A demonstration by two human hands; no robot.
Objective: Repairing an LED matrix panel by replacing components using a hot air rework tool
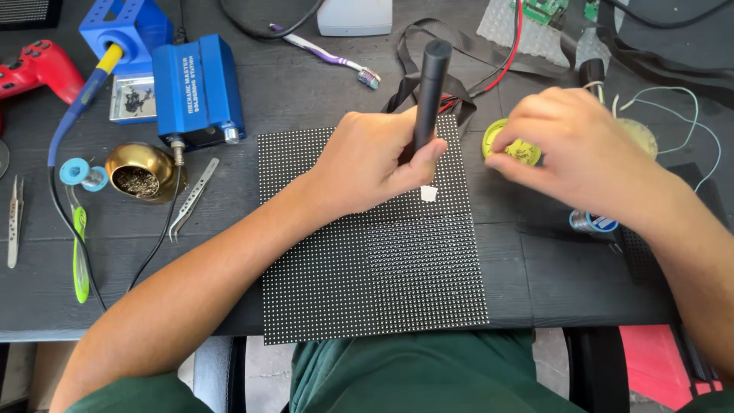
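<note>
My left hand grips a black pen-shaped tool held upright over a black dotted LED panel that lies flat on the dark table. A small white tip shows under the hand, touching the panel. My right hand rests to the right of the panel, with its fingers on a small round yellow tin. A small blue-labelled spool lies just below that wrist.
A blue soldering station, blue iron stand, brass tip-cleaner bowl, tweezers and a red game controller sit at the left. A toothbrush, cables and a green circuit board lie behind.
</note>
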